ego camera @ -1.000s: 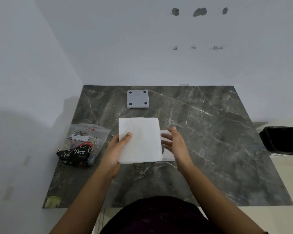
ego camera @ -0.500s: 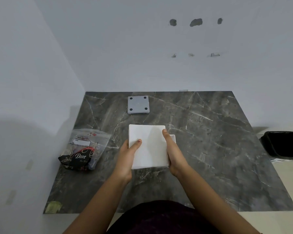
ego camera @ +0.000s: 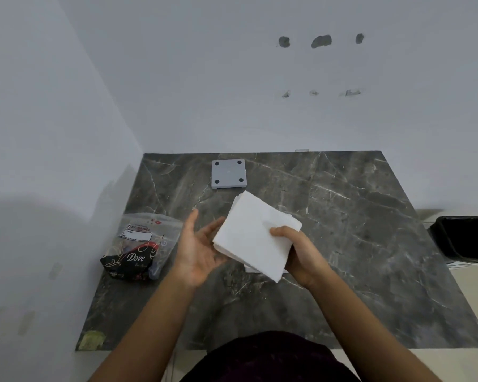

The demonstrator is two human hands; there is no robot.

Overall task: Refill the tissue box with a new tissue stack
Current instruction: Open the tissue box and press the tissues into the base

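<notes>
A white tissue stack [ego camera: 255, 234] is held above the dark marble table [ego camera: 370, 244], turned at an angle. My right hand [ego camera: 298, 252] grips its right edge, thumb on top. My left hand [ego camera: 200, 248] is palm up with fingers spread, touching the stack's left corner from below. Under the stack a sliver of a white box [ego camera: 250, 269] shows on the table; most of it is hidden. A grey square panel [ego camera: 228, 173] with dark pads at its corners lies flat at the far side of the table.
A printed plastic tissue wrapper [ego camera: 138, 245] lies at the table's left. A black bin [ego camera: 465, 239] stands on the floor to the right. Walls close off the left and far sides. A greenish tape scrap [ego camera: 91, 339] marks the near left corner.
The stack has been lifted and rotated clockwise. My left hand has let go of its left edge and opened palm up beneath it; my right hand keeps its grip.
</notes>
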